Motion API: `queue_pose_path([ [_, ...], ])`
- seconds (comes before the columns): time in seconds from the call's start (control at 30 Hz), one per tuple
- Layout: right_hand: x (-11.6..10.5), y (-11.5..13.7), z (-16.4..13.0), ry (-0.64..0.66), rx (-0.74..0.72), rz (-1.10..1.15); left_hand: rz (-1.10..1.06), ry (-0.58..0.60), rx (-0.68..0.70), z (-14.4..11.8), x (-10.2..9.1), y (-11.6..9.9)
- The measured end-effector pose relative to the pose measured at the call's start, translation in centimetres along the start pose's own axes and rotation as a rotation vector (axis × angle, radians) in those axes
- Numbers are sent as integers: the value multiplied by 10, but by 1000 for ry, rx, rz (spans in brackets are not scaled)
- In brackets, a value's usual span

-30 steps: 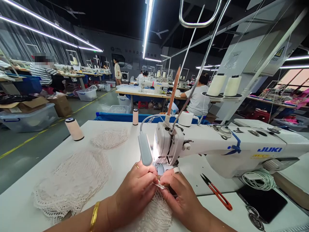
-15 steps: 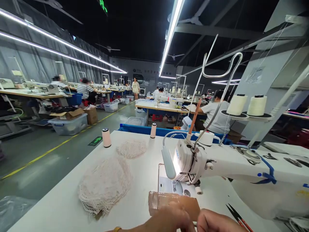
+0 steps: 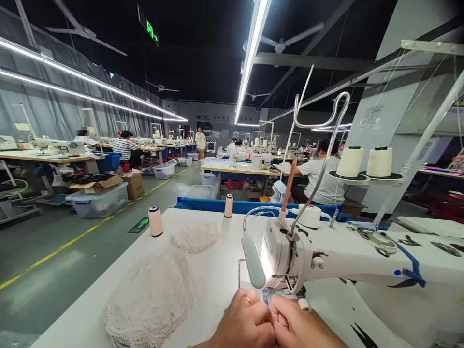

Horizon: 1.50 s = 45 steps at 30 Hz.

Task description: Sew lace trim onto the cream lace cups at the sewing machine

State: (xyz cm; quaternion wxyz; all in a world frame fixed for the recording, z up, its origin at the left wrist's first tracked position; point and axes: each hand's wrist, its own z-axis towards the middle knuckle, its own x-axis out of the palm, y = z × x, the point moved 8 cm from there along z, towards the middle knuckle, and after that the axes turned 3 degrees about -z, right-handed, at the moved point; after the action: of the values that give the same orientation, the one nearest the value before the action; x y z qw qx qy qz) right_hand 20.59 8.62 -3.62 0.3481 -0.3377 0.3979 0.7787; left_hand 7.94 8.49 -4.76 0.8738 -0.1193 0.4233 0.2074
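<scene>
My left hand (image 3: 246, 319), with a ring on one finger, is closed just in front of the sewing machine's presser foot. Pressed against it, my right hand (image 3: 295, 321) is curled shut too; whatever their fingertips pinch is hidden. The sewing machine (image 3: 275, 251) stands over both hands with its lamp lit. To the left lies a large pile of pale lace pieces (image 3: 152, 299), and behind it a smaller lace pile (image 3: 195, 237). Black-bladed snips (image 3: 362, 334) rest on the table right of my right hand.
Two pink thread spools, a left one (image 3: 155, 222) and a right one (image 3: 228, 206), stand near the table's far edge. Cream thread cones (image 3: 350, 162) sit on a stand at right. A blue cloth (image 3: 210, 205) runs along the far edge. Co-workers sit at other machines beyond.
Both hands have moved up toward the presser foot and come together. The brown taped block in front of them is now out of sight. The view has tilted upward slightly.
</scene>
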Motion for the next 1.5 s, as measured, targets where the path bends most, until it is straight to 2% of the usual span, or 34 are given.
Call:
queue_pose_path([
  [0.07, -5, 2, 3, 68, 23, -14, -31, -7, 50, 3, -10, -8],
  [0.2, -27, 9, 0, 158, -5, -143, -160, 26, -53, 11, -35, -13],
  [0.3, -46, 24, -10, 72, -127, -282, -170, 29, -59, 15, -47, -17],
  [0.37, -51, 36, -18, 3, -244, -276, -148, 28, -60, 17, -49, -18],
  [0.43, -49, 44, -23, -7, -331, -205, -125, 29, -59, 18, -50, -19],
  [0.5, -42, 45, -24, 41, -352, -141, -105, 44, -60, 20, -49, -20],
  [0.6, -34, 38, -19, 102, -318, -95, -75, 80, -68, 22, -50, -20],
  [0.83, -30, 23, -15, 114, -247, -95, -64, 91, -97, 22, -55, -23],
  [1.1, -27, 14, -11, 135, -190, -132, -16, 109, -135, 21, -50, -21],
  [1.4, -29, 12, -10, 118, -186, -126, 28, 93, -157, 20, -46, -24],
  [1.5, -29, 10, -11, 103, -191, -123, 40, 32, -163, 20, -47, -24],
])
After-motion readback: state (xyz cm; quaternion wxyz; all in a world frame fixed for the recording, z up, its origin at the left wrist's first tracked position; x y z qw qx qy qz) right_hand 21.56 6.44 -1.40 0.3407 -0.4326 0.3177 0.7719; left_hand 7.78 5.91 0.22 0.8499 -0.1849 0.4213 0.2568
